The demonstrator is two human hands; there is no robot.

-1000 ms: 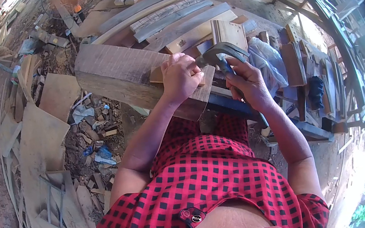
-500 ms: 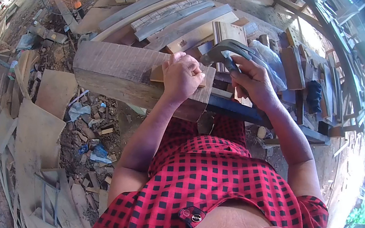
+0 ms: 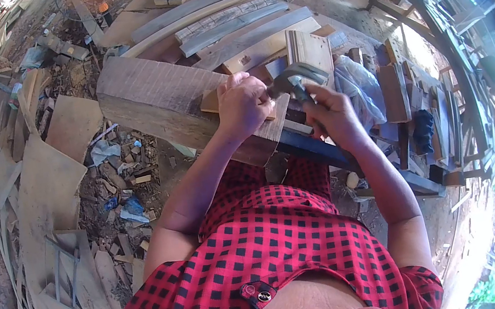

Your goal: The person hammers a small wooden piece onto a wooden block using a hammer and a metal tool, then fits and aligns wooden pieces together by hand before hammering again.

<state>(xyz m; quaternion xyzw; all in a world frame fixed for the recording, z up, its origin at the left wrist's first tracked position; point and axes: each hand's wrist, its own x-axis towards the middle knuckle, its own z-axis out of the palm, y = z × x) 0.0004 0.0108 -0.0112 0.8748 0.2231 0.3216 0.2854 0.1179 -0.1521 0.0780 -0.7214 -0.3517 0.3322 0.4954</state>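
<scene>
A thick wooden beam (image 3: 156, 88) lies in front of me, and a small light-brown wood piece (image 3: 209, 103) rests on its top. Over that piece, my left hand (image 3: 243, 105) is closed with its fingers pinched together; what they grip is hidden. My right hand (image 3: 334, 111) is wrapped around the handle of a claw hammer (image 3: 295, 73). The hammer's head is right beside my left fingers, its claw pointing right. Behind the hammer stands a pale wooden block (image 3: 308, 48).
Several long planks (image 3: 231, 22) lie beyond the beam. A clear plastic bag (image 3: 358, 85) and upright wood blocks (image 3: 394, 92) are at the right. Plywood sheets (image 3: 45, 210) and wood scraps (image 3: 121, 170) cover the ground at the left.
The hammer head has moved left and slightly down, closer to my left fingers. My right hand has shifted a little left with it. My left hand stays nearly in place.
</scene>
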